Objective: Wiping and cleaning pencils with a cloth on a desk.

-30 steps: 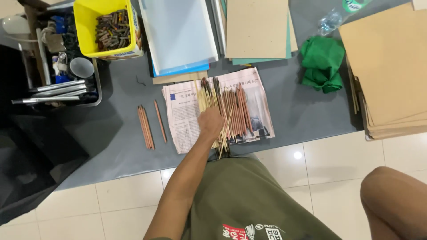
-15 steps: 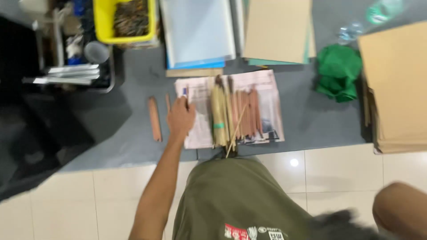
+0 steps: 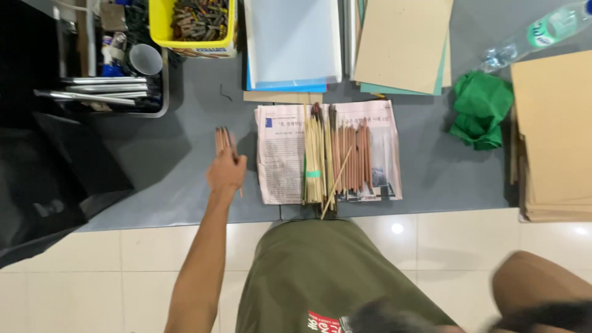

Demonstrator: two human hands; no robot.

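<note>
My left hand [image 3: 226, 172] lies on a small group of brown pencils [image 3: 222, 138] on the grey mat [image 3: 185, 154], just left of a newspaper sheet [image 3: 280, 154]. Its fingers are curled down over the pencils, whose ends stick out beyond the fingertips. On the newspaper lie a bundle of pale sticks with a green band [image 3: 314, 160] and a row of reddish-brown pencils [image 3: 354, 157]. My right hand is out of view.
A yellow box of short stubs [image 3: 161, 34] and a dark tray with metal tubes [image 3: 98, 92] stand at the back left. Blue folders [image 3: 293, 43], cardboard sheets [image 3: 404, 43], a green cloth [image 3: 481, 111], a plastic bottle [image 3: 536, 34] and stacked boards [image 3: 555, 135] fill the rest.
My left hand has left the pile on the newspaper and moved left onto the separate pencils on the mat. The view has shifted a little.
</note>
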